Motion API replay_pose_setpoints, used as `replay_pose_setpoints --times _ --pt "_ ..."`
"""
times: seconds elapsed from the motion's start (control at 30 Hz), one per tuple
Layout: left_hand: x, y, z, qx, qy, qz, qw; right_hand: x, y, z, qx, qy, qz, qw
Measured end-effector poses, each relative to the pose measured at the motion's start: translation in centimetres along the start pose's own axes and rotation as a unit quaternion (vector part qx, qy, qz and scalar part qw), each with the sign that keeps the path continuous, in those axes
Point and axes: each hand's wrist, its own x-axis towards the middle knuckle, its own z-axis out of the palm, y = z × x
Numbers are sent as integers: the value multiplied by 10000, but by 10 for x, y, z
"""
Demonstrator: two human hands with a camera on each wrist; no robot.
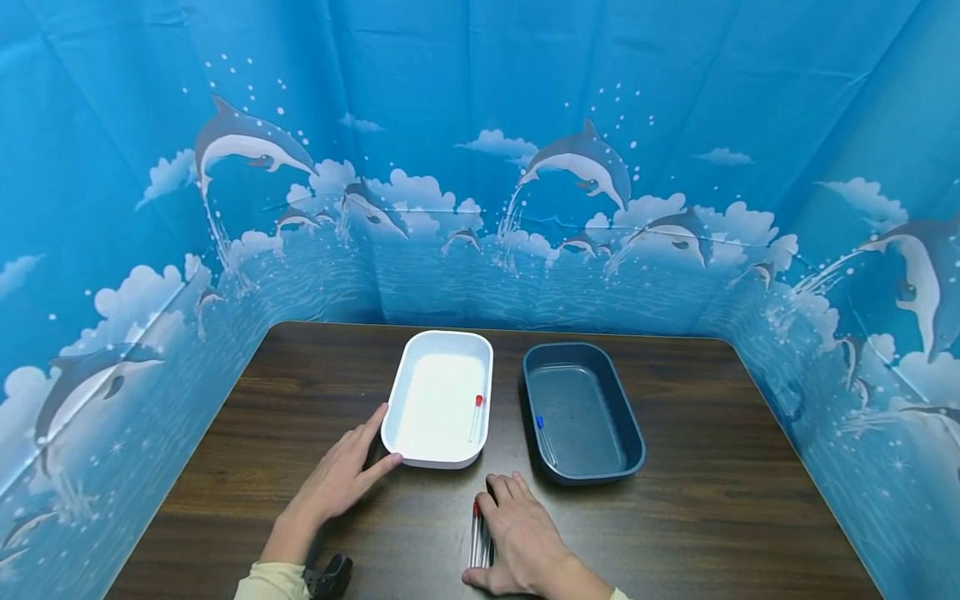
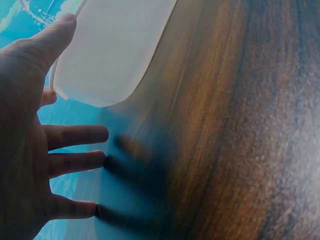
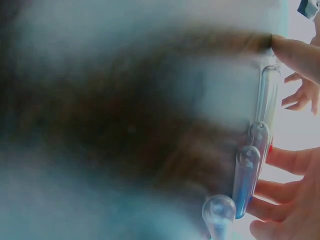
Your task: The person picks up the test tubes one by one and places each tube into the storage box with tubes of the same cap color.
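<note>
My left hand [image 1: 345,471] touches the near left corner of the white tray [image 1: 438,461] with thumb and forefinger, the other fingers spread straight in the left wrist view. On the table, several clear test tubes [image 1: 475,543] lie together near the front, a red cap [image 1: 476,507] showing on one. Over them reaches my right hand [image 1: 517,533], thumb by the rounded ends and forefinger beside the red cap. In the right wrist view, rounded tube ends [image 3: 248,157] appear between thumb and fingers; the hand partly hides the tubes in the head view.
Inside the white tray lies a red-capped tube [image 1: 477,417]. A dark blue tray [image 1: 638,454] stands to its right, holding a blue-capped tube [image 1: 545,440]. A dolphin-print curtain [image 1: 465,283] surrounds the far and side edges of the brown wooden table [image 1: 720,500].
</note>
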Motion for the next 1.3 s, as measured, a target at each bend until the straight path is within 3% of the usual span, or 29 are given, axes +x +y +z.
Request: replay_pose_setpoints --times 0.4,0.67,0.9,1.1,1.3 --pt "0 -2 0 31 2 40 10000 -1 -1 -2 -313 349 -197 9987" --pt "0 -2 0 -14 -18 25 10000 -4 1 -12 214 304 -89 9993" --pt "1 -3 -1 -37 -3 33 10000 -6 3 -40 516 360 -124 9979" --pt "0 -4 0 -35 -16 9 10000 -3 6 -68 399 844 -270 9953" --pt "1 -4 1 -3 14 29 10000 13 16 -84 152 1430 -305 9891"
